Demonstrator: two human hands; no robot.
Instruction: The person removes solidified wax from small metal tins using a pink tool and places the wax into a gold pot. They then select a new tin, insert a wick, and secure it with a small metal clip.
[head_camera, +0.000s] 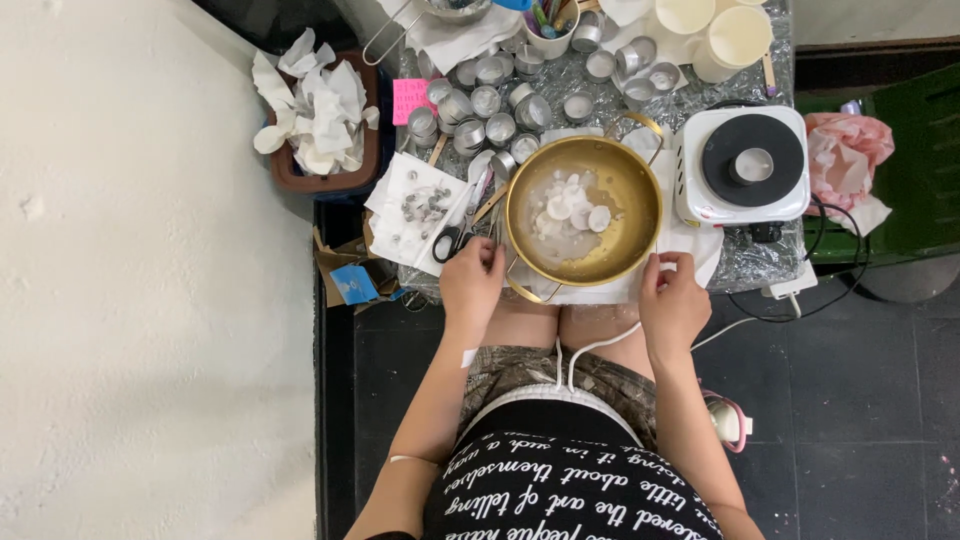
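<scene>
Left grip (472, 278) and right grip (672, 295) rest curled on the tabletop edge, grasping nothing I can tell. Between them sits a round brass-coloured metal pot (584, 210) of white wax discs (572, 208).

Pot front: left hand (472, 283) and right hand (672, 300) sit at the near edge, flanking the gold pot (584, 210); bare gap between them.
Left flank: scissors (452, 240) and paper sheets (415, 208) crowd the way.
Behind pot: packed metal cups (487, 105), no lane.
Right flank: hot plate (742, 165) just beside pot; cable (790, 300) trails off table edge.
Above pot: open.
</scene>
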